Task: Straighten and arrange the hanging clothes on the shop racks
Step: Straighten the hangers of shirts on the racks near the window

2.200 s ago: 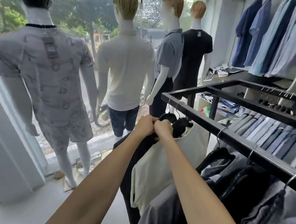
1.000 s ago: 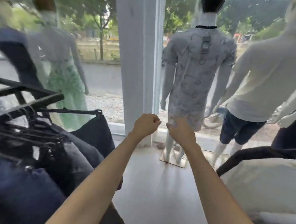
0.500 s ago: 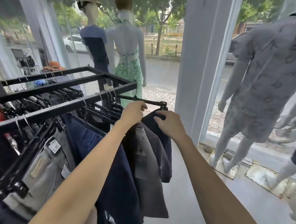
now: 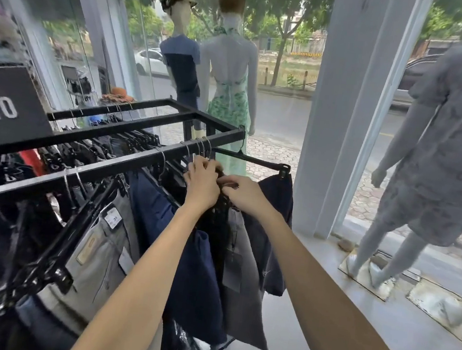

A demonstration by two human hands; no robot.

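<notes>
Gripping black hangers (image 4: pixel 222 202) with left hand (image 4: pixel 202 183), fingers curled, just under front rail of black rack (image 4: pixel 117 164), near its window end. Pinching same bunch with right hand (image 4: pixel 246 195), fingers bent, close beside left. Noted below: navy garment (image 4: pixel 197 271) and grey garment (image 4: pixel 243 290), both hanging. Noted beside: navy shorts (image 4: pixel 276 205) on protruding clip hanger (image 4: pixel 251 159).

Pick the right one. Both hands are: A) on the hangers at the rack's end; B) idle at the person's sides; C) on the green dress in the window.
A: the left hand and right hand meet on the hangers near the end of the rack.
</notes>
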